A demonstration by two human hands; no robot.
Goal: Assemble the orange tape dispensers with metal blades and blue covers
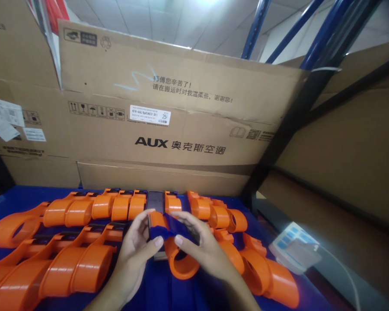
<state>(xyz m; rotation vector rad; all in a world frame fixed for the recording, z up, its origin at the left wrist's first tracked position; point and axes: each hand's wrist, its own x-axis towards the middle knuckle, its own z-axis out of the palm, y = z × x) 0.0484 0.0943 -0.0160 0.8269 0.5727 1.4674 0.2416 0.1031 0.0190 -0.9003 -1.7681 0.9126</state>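
Between my two hands is an orange plastic holder (183, 267) with a round ring hanging at its lower end. A dark blue folded piece (175, 225) lies against its upper part; I cannot tell whether the two are joined. My left hand (136, 247) grips the left side, thumb in front. My right hand (199, 244) pinches the blue piece from the right, its thumb just above the ring. Behind my fingers a dark phone-like rectangle (155, 201) stands among a back row of similar orange ring holders (102, 206). Several larger ones (92, 268) lie left of my left hand.
More orange holders (282, 283) lie on the right of the blue surface (269, 233). A white power strip (294, 248) with a cable sits at the right edge. Cardboard panels (188, 108) stand behind, and a dark rack post (278, 134) slants up at right.
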